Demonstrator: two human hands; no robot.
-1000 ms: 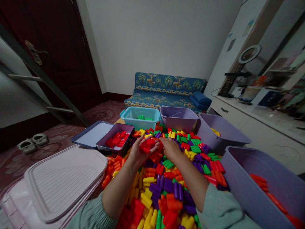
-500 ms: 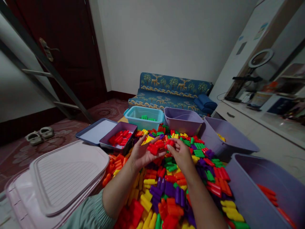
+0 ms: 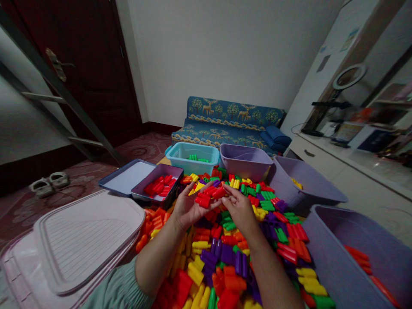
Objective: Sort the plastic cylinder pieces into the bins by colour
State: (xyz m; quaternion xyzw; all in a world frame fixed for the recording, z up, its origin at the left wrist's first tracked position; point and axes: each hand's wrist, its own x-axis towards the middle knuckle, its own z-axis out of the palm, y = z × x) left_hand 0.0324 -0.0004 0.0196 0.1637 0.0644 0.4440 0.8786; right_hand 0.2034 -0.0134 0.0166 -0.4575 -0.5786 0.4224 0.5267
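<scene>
Blue-patterned sofa [image 3: 225, 120] behind teal bin [image 3: 193, 159]; purple bins [image 3: 246, 162] alongside.

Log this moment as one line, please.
left hand: palm up, bearing red blocks | right hand: fingertips at the red blocks | below: mixed-colour blocks | beyond: turquoise tub, green blocks inside

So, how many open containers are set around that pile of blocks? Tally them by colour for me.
Purple bins: 3
Light blue bin: 1
Dark tin: 1
Total: 5
</scene>
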